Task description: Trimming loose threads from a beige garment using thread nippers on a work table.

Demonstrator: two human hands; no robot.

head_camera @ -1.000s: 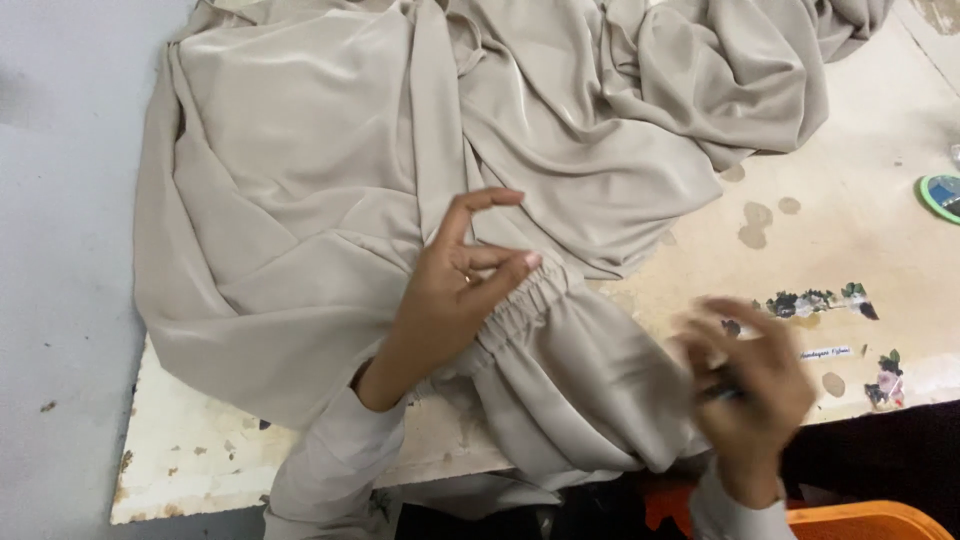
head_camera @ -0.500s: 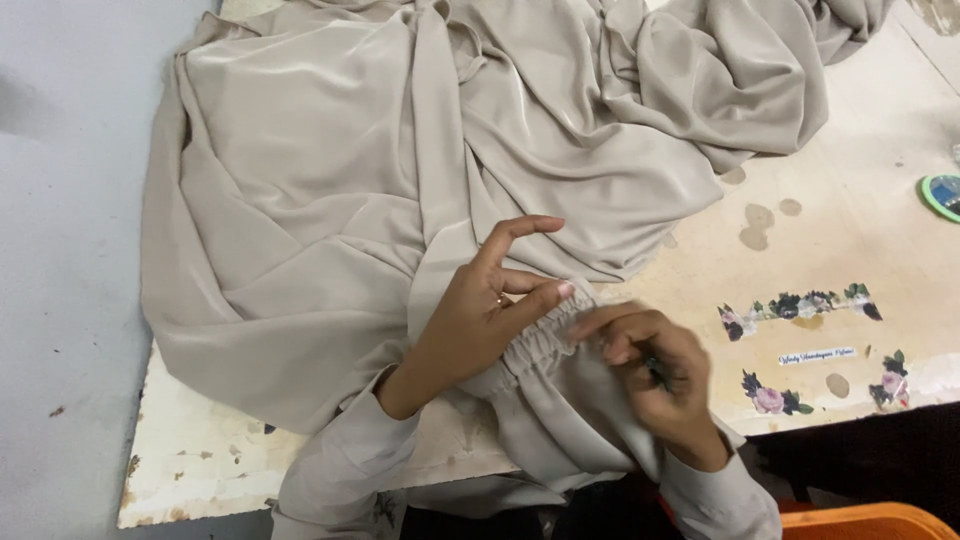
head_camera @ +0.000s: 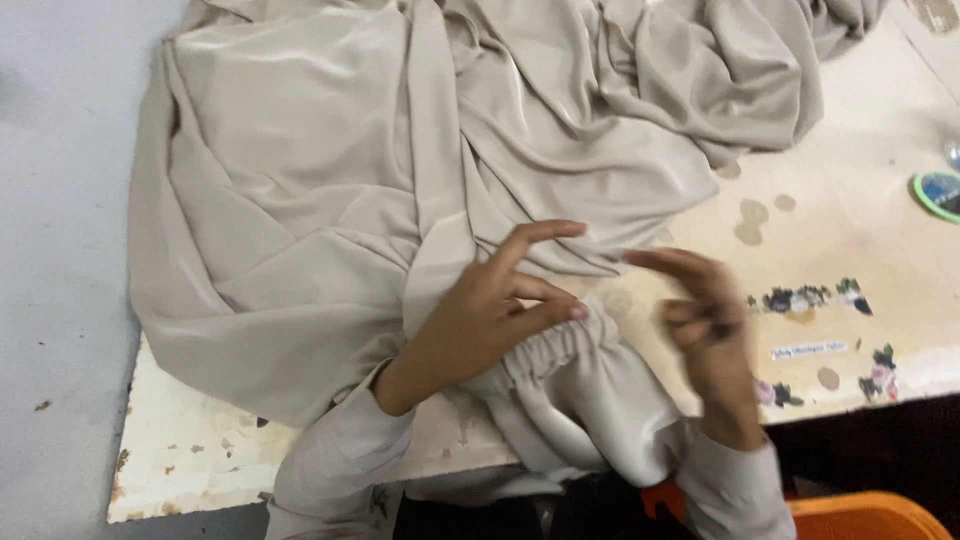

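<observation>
Worn cream worktable [head_camera: 860, 250], paint chipped along its near edge, brown stains and floral stickers [head_camera: 812, 296] on top. Grey floor [head_camera: 60, 300] to the left. Orange plastic seat edge [head_camera: 860, 515] at bottom right. Green-rimmed round object [head_camera: 940, 192] at far right edge. Soft, even light.

Single head view, looking steeply down, close over table [head_camera: 870, 250] edge.

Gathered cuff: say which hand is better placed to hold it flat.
Left. The left hand already rests on the gathered cuff; the right hand hovers blurred beside it, probably pinching a small dark tool.
</observation>
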